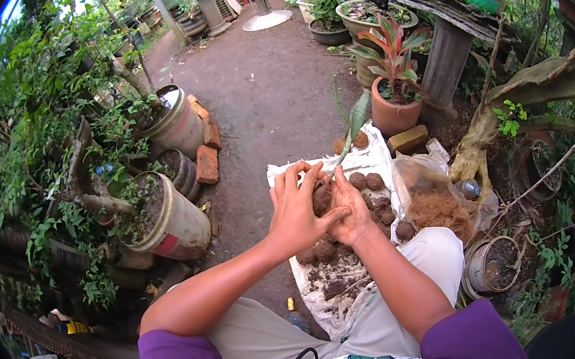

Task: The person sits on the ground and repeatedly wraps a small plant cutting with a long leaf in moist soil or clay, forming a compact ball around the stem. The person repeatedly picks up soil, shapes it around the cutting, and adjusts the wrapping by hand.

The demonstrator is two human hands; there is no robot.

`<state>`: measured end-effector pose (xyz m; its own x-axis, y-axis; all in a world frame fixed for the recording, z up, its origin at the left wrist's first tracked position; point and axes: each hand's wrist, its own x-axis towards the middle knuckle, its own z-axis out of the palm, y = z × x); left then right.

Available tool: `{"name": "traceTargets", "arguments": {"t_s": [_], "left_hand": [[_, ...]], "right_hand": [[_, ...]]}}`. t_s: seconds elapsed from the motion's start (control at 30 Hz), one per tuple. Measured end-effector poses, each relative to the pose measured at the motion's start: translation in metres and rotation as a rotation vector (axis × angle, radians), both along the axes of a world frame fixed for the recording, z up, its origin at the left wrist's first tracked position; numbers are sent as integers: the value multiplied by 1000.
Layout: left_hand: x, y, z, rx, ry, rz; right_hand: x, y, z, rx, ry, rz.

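Between my two hands sits a brown ball of soil (pixel 322 198), with a long green leaf (pixel 357 118) rising from it, away from me. My left hand (pixel 296 205) curves over the ball's left side, fingers bent and thumb reaching across to the other palm. Cupping it from the right is my right hand (pixel 349 209). Beneath both hands lies a white woven sack (pixel 310 283) bearing several more soil balls (pixel 374 181) and loose dark soil (pixel 339 284). Two lighter brown fibrous balls (pixel 360 140) rest near its far edge.
A clear plastic bag of brown fibre (pixel 440 210) lies right of the sack, beside a plastic bottle (pixel 468 189). Beyond stands a terracotta pot (pixel 395 108) with a reddish plant. Soil-filled buckets (pixel 181 229) and red bricks (pixel 207 164) are at left. A yellow thread spool (pixel 290 303) is near my legs.
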<state>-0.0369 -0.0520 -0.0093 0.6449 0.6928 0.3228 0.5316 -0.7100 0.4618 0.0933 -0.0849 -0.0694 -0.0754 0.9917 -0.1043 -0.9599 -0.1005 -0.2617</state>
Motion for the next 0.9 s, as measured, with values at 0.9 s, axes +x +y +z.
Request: {"name": "traceTargets", "arguments": {"t_s": [0.9], "left_hand": [[85,11,-52,-58,-154,-10]], "right_hand": [[53,-5,0,-253,-478,-539]]}}
